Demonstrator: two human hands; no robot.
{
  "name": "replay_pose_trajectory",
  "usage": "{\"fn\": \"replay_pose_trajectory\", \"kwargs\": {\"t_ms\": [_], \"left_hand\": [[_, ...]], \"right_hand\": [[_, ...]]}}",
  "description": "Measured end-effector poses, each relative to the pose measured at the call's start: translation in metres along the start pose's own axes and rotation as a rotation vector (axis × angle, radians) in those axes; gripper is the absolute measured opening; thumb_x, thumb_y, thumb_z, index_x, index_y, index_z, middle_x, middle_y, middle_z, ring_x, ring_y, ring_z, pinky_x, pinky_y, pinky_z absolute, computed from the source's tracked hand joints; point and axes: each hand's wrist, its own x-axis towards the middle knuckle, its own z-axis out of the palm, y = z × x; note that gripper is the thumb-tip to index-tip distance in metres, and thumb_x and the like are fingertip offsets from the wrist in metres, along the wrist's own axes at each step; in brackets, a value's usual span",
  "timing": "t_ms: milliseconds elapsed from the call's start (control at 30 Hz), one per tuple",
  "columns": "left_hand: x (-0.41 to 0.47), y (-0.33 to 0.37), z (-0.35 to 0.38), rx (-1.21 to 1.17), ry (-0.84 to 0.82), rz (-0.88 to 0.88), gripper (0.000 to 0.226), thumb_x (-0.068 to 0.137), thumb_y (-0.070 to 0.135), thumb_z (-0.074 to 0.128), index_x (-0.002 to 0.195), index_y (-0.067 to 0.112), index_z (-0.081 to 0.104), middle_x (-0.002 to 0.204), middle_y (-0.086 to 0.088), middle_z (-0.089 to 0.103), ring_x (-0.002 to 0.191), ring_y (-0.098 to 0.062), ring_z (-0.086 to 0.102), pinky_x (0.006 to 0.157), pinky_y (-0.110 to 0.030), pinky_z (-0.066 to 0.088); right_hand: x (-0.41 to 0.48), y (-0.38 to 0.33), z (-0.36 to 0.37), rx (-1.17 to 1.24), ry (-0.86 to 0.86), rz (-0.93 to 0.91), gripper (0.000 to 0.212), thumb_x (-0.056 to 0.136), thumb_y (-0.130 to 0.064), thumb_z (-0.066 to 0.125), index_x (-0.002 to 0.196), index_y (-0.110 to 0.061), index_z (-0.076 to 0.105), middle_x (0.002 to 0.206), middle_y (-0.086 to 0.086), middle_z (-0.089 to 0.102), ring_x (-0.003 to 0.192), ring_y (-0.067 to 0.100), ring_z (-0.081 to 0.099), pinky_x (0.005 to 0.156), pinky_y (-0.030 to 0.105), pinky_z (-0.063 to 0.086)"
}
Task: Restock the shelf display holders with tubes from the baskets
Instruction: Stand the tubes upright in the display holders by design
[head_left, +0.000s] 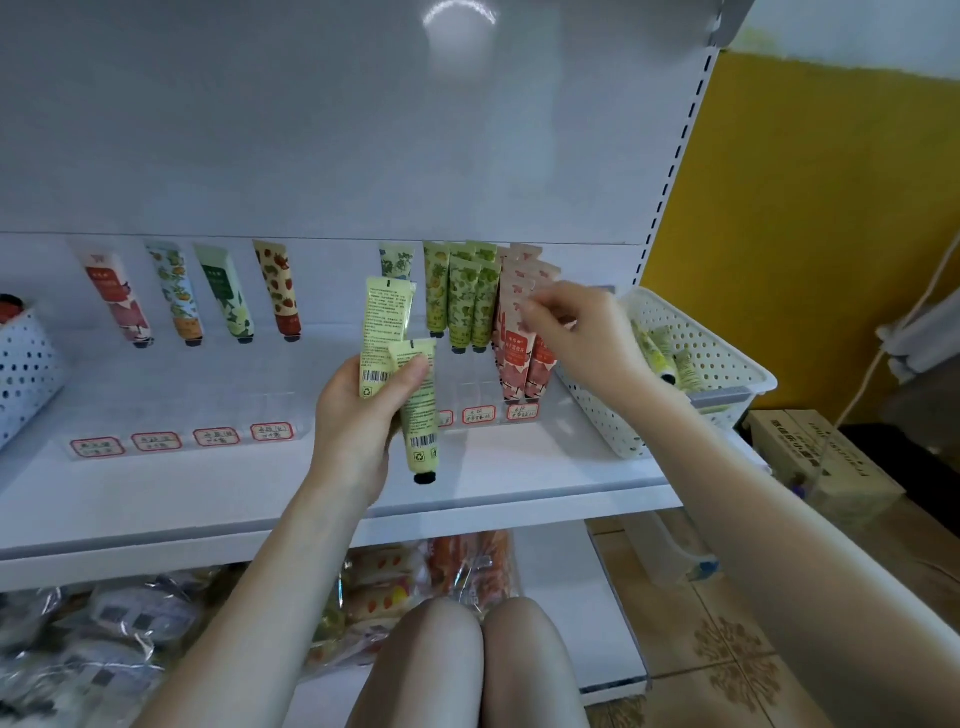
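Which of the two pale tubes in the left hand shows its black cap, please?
The lower tube: its cap hangs below the left hand, while the upper tube has its cap end hidden.

We're in a small shop: white retail shelf (467, 467) w/ handwritten price tags (478, 414), displayed tubes (465, 301), packaged snacks (395, 587) below.

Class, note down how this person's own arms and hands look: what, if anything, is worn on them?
The left hand and right hand are ungloved, with no ring, watch or bracelet in view. The left forearm and right forearm are bare to the frame's edge; no sleeve shows.
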Motion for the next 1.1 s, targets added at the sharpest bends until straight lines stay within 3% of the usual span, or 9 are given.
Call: {"fn": "replay_pose_trajectory", "kwargs": {"t_ms": [100, 200, 333, 467, 633, 733, 867, 933, 1100], "left_hand": [[-0.003, 0.012, 0.002, -0.052, -0.010, 0.012, 0.010, 0.082, 0.013, 0.065, 0.092, 0.014, 0.062, 0.080, 0.002, 0.068, 0.074, -0.012, 0.066, 0.068, -0.030, 0.054], [-0.006, 0.020, 0.004, -0.133, 0.021, 0.031, 0.009, 0.082, 0.010, 0.065, 0.090, 0.012, 0.061, 0.072, 0.004, 0.068, 0.065, -0.009, 0.065, 0.060, -0.026, 0.054], [-0.010, 0.028, 0.004, -0.221, 0.044, 0.048, 0.014, 0.082, 0.008, 0.063, 0.094, 0.010, 0.059, 0.079, -0.002, 0.066, 0.066, -0.010, 0.066, 0.059, -0.023, 0.055], [-0.012, 0.034, 0.001, -0.217, 0.047, 0.079, 0.013, 0.083, 0.008, 0.062, 0.096, 0.011, 0.060, 0.084, -0.002, 0.067, 0.071, -0.010, 0.067, 0.062, -0.025, 0.056], [-0.010, 0.048, -0.010, -0.228, -0.095, 0.123, 0.020, 0.075, 0.023, 0.061, 0.092, 0.013, 0.060, 0.090, -0.006, 0.069, 0.081, -0.016, 0.068, 0.068, -0.028, 0.057], [-0.011, 0.051, -0.012, -0.195, -0.187, 0.114, 0.023, 0.074, 0.018, 0.061, 0.096, 0.014, 0.058, 0.093, -0.006, 0.069, 0.090, -0.022, 0.069, 0.073, -0.032, 0.058], [-0.005, 0.050, -0.010, -0.101, -0.048, 0.167, 0.021, 0.079, 0.000, 0.065, 0.088, 0.017, 0.057, 0.075, 0.006, 0.065, 0.070, -0.008, 0.064, 0.060, -0.021, 0.052], [-0.003, 0.048, -0.009, -0.006, 0.016, 0.235, 0.025, 0.078, -0.002, 0.067, 0.086, 0.019, 0.056, 0.073, 0.010, 0.063, 0.067, -0.002, 0.063, 0.060, -0.021, 0.052], [-0.004, 0.039, -0.008, 0.198, 0.034, 0.358, 0.027, 0.077, 0.004, 0.072, 0.082, 0.024, 0.054, 0.080, 0.007, 0.061, 0.065, 0.007, 0.060, 0.057, -0.012, 0.049]], "right_hand": [[-0.019, -0.017, 0.014, 0.139, -0.216, 0.000, 0.016, 0.090, -0.020, 0.059, 0.087, -0.007, 0.069, 0.079, 0.005, 0.068, 0.069, 0.009, 0.059, 0.067, 0.021, 0.050], [-0.032, -0.024, 0.032, 0.231, -0.304, -0.025, 0.013, 0.083, -0.022, 0.069, 0.086, -0.010, 0.069, 0.075, -0.008, 0.064, 0.066, -0.002, 0.057, 0.065, 0.012, 0.048], [-0.041, -0.031, 0.051, 0.264, -0.364, -0.025, 0.022, 0.078, -0.024, 0.074, 0.090, -0.005, 0.069, 0.075, -0.006, 0.067, 0.066, -0.001, 0.060, 0.070, 0.020, 0.052], [-0.043, -0.037, 0.056, 0.304, -0.389, -0.031, 0.021, 0.080, -0.021, 0.072, 0.089, -0.004, 0.066, 0.073, -0.006, 0.065, 0.064, -0.003, 0.059, 0.069, 0.019, 0.050], [-0.042, -0.038, 0.044, 0.555, -0.680, 0.099, 0.012, 0.092, -0.016, 0.055, 0.098, -0.010, 0.063, 0.087, -0.002, 0.064, 0.082, 0.010, 0.060, 0.082, 0.031, 0.050], [-0.041, -0.036, 0.042, 0.723, -0.791, 0.168, 0.014, 0.092, -0.020, 0.052, 0.100, -0.013, 0.062, 0.092, 0.000, 0.066, 0.090, 0.016, 0.062, 0.094, 0.044, 0.047], [-0.042, -0.037, 0.042, 0.809, -0.794, 0.227, 0.018, 0.096, -0.011, 0.044, 0.108, -0.011, 0.059, 0.098, 0.008, 0.068, 0.095, 0.026, 0.062, 0.081, 0.034, 0.054], [-0.042, -0.036, 0.042, 0.808, -0.764, 0.247, 0.021, 0.097, -0.011, 0.043, 0.113, -0.010, 0.056, 0.100, 0.010, 0.067, 0.094, 0.026, 0.063, 0.074, 0.028, 0.054], [-0.043, -0.037, 0.049, 0.598, -0.644, 0.191, 0.015, 0.092, -0.020, 0.054, 0.100, -0.009, 0.061, 0.089, 0.004, 0.065, 0.083, 0.014, 0.064, 0.080, 0.030, 0.054]]}}
